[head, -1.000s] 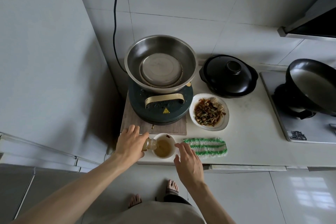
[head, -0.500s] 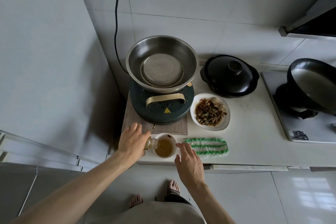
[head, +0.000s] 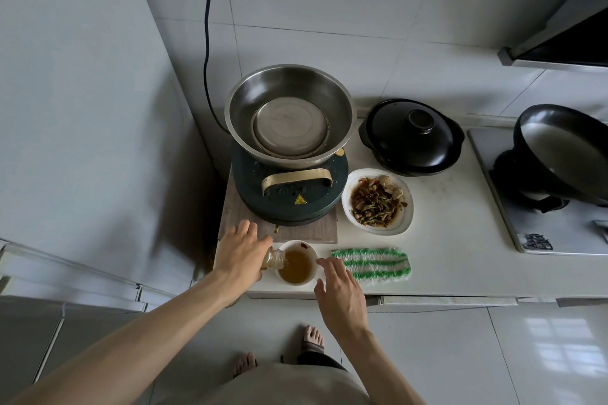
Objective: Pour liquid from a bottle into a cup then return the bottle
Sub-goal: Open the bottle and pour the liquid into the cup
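Left hand (head: 241,251) clamped on bottle (head: 273,259), tipped sideways, mouth over cup (head: 297,266) rim, mid-pour. Right hand (head: 340,293) loose, fingers apart, just beside cup.

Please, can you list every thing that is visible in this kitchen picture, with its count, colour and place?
bottle: 1, clear amber, tilted over the cup, in left hand
cup: 1, white, brown liquid inside, counter front edge
steel bowl: 1, silver, on the cooker
cooker: 1, dark green, on wooden board
wooden board: 1, brown, counter left
food plate: 1, white, right of cooker
clay pot: 1, black, lidded, back of counter
cloth: 1, green-white striped, right of cup
pan: 1, black, on stove, far right
cable: 1, black, along wall
left hand: holds bottle
right hand: open, beside cup
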### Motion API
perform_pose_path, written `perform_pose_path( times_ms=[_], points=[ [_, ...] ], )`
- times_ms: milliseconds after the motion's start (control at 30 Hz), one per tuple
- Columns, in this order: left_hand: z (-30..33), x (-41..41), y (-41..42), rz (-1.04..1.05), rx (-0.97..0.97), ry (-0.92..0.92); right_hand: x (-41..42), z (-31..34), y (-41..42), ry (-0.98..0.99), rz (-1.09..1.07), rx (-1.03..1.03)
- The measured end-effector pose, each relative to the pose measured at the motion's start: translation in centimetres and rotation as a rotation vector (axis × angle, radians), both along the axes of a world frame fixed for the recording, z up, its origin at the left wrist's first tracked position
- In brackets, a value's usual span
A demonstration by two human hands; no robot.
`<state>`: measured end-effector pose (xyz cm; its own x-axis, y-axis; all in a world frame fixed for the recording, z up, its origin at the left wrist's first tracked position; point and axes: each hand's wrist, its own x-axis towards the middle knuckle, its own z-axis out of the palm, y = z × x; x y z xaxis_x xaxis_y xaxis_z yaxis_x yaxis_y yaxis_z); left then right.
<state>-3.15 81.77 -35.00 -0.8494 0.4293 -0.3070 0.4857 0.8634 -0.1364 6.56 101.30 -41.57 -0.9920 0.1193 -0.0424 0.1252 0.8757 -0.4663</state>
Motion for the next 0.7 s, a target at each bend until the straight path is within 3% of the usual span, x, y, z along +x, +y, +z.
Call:
perform_pose_path(
  times_ms=[700],
  points=[
    [0.29, -0.54, 0.62, -0.024, -0.072, 0.018, -0.09, 0.04, -0.09, 0.003, -0.002, 0.014]
  ],
)
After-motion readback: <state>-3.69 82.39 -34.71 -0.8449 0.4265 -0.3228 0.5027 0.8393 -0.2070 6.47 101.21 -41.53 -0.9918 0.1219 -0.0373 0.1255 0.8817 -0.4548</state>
